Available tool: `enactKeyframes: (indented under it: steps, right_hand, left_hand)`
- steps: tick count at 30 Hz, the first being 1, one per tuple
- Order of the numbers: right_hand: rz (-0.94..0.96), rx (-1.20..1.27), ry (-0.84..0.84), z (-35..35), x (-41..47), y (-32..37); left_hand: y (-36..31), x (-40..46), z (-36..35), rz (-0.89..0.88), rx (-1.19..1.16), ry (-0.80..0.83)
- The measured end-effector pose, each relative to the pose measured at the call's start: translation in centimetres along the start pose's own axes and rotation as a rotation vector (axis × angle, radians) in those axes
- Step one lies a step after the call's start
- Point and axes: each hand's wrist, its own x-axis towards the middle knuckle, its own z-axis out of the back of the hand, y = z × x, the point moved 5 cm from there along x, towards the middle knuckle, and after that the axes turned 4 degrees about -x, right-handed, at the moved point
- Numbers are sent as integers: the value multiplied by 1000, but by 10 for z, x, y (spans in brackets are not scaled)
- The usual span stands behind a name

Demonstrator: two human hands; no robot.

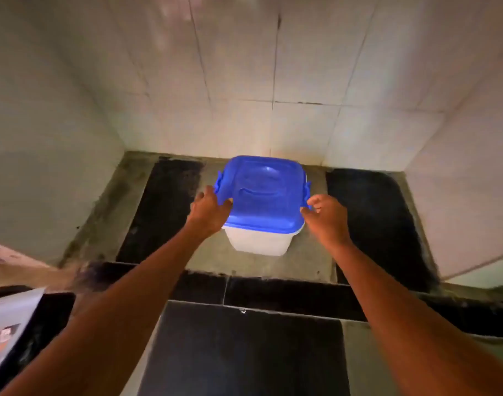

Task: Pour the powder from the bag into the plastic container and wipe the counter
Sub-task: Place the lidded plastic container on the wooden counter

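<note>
A white translucent plastic container point(257, 241) with a blue lid point(263, 192) stands on the counter in a tiled alcove. My left hand point(210, 211) rests against the lid's left edge, fingers by the left side clip. At the lid's right edge my right hand point(326, 214) has curled fingers touching the right side clip. The lid sits on the container. A silver bag point(8, 321) lies at the far left edge of the view, partly cut off.
The counter point(244, 347) is made of dark tiles with grey worn patches. White tiled walls point(273, 81) close in the alcove at the back, left and right. A patterned cloth point(4, 258) shows at the left.
</note>
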Motion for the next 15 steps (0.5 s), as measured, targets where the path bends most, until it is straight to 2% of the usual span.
enactKeyframes:
  steps: [4, 7, 11, 15]
  right_hand:
    - [-77, 47, 47, -49, 40, -37]
    - [-92, 256, 72, -81, 58, -51]
    - [-124, 392, 50, -92, 68, -59]
    - [-160, 494, 125, -89, 69, -59]
  left_hand:
    - [26, 49, -30, 76, -166, -24]
    - [43, 71, -57, 70, -438, -42]
    - [55, 79, -73, 10, -542, -101]
    - [53, 67, -68, 82, -746, -79]
